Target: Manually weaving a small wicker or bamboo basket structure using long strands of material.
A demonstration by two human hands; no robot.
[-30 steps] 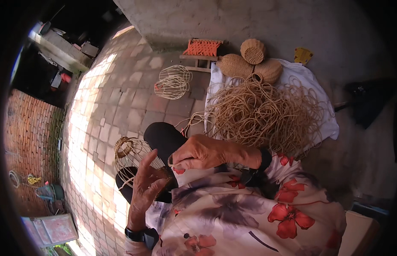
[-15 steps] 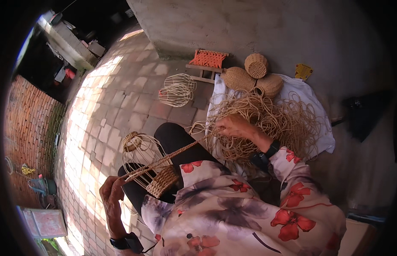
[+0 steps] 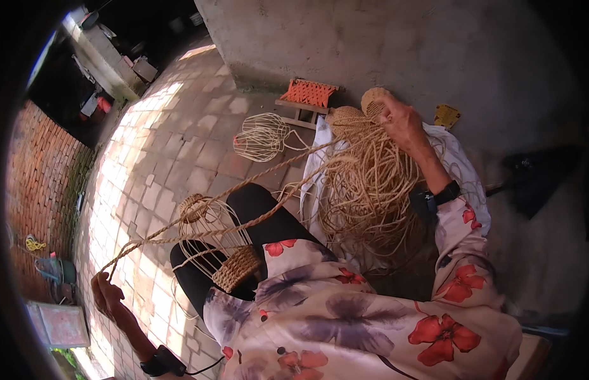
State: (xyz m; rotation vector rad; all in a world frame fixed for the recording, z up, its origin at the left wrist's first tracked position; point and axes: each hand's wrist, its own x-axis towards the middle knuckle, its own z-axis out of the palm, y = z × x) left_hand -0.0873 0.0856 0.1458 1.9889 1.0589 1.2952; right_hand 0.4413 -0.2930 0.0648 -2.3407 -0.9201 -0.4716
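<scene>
Far out at the lower left, my left hand (image 3: 108, 294) is closed on a looped length of tan twisted rope (image 3: 269, 223). Two strands run from it across my lap to a loose rope pile (image 3: 370, 196). At the pile's far side my right hand (image 3: 401, 121) grips a bunch of the rope, whose strands hang down from the fingers. Between my legs rests a half-woven basket (image 3: 237, 269), a frame of pale ribs with a braided band at one end and a small woven ring at the other. The strands pass over this frame.
Under the pile lies a white cloth (image 3: 462, 158). Woven baskets (image 3: 348, 120) sit beyond it, partly hidden by my right hand and rope. A stool with an orange woven seat (image 3: 307, 93) and a pale rib frame (image 3: 262, 136) are on the paving near a concrete wall (image 3: 370, 44).
My left hand has moved out to the lower left, drawing the rope longer. My right hand has moved up and away over the pile, pulling a bunch of strands up with it.
</scene>
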